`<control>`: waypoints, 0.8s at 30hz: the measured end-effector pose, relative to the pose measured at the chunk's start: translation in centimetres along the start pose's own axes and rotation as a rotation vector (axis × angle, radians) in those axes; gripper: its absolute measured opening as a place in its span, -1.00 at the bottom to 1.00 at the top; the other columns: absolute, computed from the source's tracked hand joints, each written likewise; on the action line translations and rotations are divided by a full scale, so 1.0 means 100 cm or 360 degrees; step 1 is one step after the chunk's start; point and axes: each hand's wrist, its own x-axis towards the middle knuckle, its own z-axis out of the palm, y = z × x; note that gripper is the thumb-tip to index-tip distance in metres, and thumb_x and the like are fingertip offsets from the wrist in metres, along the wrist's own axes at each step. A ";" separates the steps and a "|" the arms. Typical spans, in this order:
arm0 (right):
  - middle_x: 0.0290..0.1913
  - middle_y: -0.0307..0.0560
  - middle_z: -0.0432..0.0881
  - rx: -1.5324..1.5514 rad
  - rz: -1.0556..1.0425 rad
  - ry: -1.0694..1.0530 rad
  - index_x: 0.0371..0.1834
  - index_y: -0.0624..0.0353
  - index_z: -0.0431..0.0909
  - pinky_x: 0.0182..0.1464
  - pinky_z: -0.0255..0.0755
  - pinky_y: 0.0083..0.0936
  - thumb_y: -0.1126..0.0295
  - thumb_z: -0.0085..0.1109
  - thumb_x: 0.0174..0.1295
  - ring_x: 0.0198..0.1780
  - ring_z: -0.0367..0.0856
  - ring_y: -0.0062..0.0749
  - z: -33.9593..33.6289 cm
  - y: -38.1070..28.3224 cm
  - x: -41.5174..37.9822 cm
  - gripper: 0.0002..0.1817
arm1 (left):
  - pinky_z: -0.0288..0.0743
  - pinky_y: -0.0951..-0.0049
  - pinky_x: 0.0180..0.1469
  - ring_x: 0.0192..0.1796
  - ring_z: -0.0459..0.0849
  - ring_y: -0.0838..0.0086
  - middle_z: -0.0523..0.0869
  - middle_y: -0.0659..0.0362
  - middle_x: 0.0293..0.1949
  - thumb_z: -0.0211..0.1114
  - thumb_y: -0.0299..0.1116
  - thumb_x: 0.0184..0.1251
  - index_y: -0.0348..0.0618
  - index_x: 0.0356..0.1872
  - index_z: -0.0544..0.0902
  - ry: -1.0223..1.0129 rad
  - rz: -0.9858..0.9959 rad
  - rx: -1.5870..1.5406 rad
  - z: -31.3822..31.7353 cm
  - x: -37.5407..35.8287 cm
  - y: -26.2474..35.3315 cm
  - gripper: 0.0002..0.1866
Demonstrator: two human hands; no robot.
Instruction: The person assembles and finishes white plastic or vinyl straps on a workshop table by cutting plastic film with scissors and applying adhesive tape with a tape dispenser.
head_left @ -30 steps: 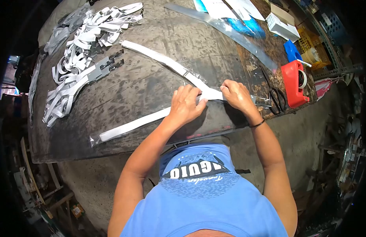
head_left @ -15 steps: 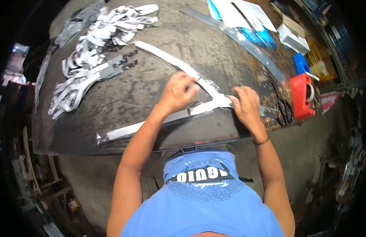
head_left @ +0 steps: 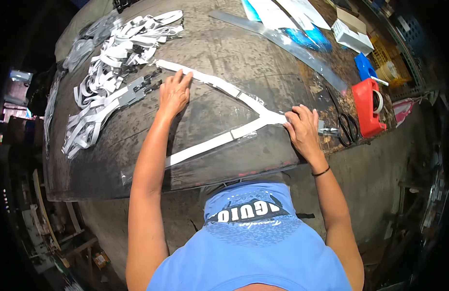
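A pair of white Y-shaped suspenders (head_left: pixel 270 117) lies spread on the table, with clear plastic film along parts of its straps. My left hand (head_left: pixel 173 94) is at the far end of the upper strap, fingers stretched out and fingertips touching it or just beside it. At the junction's short tail, my right hand (head_left: pixel 304 130) has its bent fingers and thumb on the strap, hiding part of it. A grey piece with a metal clip (head_left: pixel 328 131) shows just past that hand. My left forearm covers the lower strap's far end.
On the left lie a heap of white straps (head_left: pixel 108 68) and several grey-ended suspenders with dark clips (head_left: pixel 135 92). Black scissors (head_left: pixel 348 128) and a red tape dispenser (head_left: pixel 367 106) stand at right. Beyond are a clear strip (head_left: pixel 282 41), a white box (head_left: pixel 351 36) and papers (head_left: pixel 275 14).
My left hand has moved left and away from the middle of the straps to the upper strap's end. The two straps now lie wider apart. My right hand stays near the junction.
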 end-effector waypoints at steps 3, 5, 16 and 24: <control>0.19 -0.05 0.45 0.0055 -0.0055 0.0079 0.02 0.00 0.57 0.38 0.03 0.19 0.32 0.28 0.20 0.35 0.31 -0.02 -0.001 -0.006 -0.005 -0.69 | 0.43 0.11 0.09 0.12 0.52 0.08 0.55 0.04 0.17 0.22 -0.33 0.26 0.00 0.16 0.55 0.0301 -0.0002 -0.0271 -0.005 -0.016 0.023 -0.59; 0.19 -0.05 0.45 0.0076 -0.0081 0.0059 0.03 -0.01 0.57 0.38 0.03 0.18 0.32 0.30 0.18 0.35 0.31 -0.02 -0.001 -0.008 -0.010 -0.67 | 0.42 0.17 0.08 0.02 0.58 0.08 0.64 0.01 -0.03 0.21 -0.30 0.33 -0.10 0.00 0.63 0.0250 0.0065 -0.0683 -0.023 -0.029 0.053 -0.73; 0.16 -0.03 0.47 0.0237 -0.0015 0.0069 0.10 0.03 0.56 0.35 0.12 0.08 0.38 0.27 0.19 0.30 0.37 -0.04 -0.004 -0.005 0.000 -0.62 | 0.42 0.08 -0.02 -0.10 0.57 0.04 0.62 0.01 -0.25 0.15 -0.12 0.37 -0.16 -0.25 0.55 -0.0692 -0.0082 -0.0511 -0.069 -0.071 0.117 -0.72; -0.12 -0.22 0.56 0.0380 -0.0104 0.0142 -0.17 0.06 0.60 0.31 0.18 -0.01 0.43 0.29 0.14 0.04 0.49 -0.24 0.010 0.000 0.008 -0.81 | 0.41 0.12 -0.05 -0.13 0.57 0.06 0.59 0.00 -0.27 0.18 -0.16 0.33 -0.19 -0.31 0.53 -0.0836 -0.0238 -0.0711 -0.073 -0.077 0.111 -0.73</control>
